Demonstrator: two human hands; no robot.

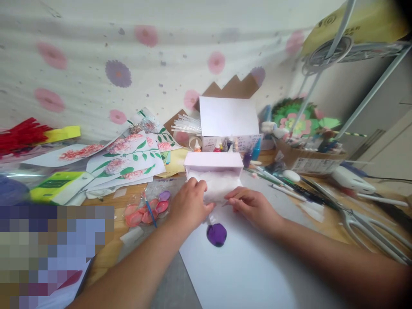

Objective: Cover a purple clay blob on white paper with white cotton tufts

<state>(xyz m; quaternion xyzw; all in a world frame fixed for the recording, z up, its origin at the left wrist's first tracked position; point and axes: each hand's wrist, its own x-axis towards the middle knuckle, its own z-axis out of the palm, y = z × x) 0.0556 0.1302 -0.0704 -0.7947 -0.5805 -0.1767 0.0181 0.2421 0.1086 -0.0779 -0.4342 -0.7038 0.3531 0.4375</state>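
A small white box (214,159) lies open toward me, with white tissue (214,189) spilling from its front. My left hand (190,204) is at the tissue's left side, fingers bent and thumb pointing right; what it holds, if anything, is hidden. From the right, my right hand (249,205) has thumb and fingertips pressed together at the tissue's lower edge, on something too small to make out. Just below the hands, a round purple piece (216,235) rests on a large white sheet (244,270), a small whitish bit touching its top.
Coral petal-like pieces (146,213) and a blue stick lie left. Painted flower sheets (128,159) are behind them. Scissors (370,227), pens and a white device (352,179) lie right. Small bottles (217,146) stand behind the box, beside a cardboard box (309,159) of supplies.
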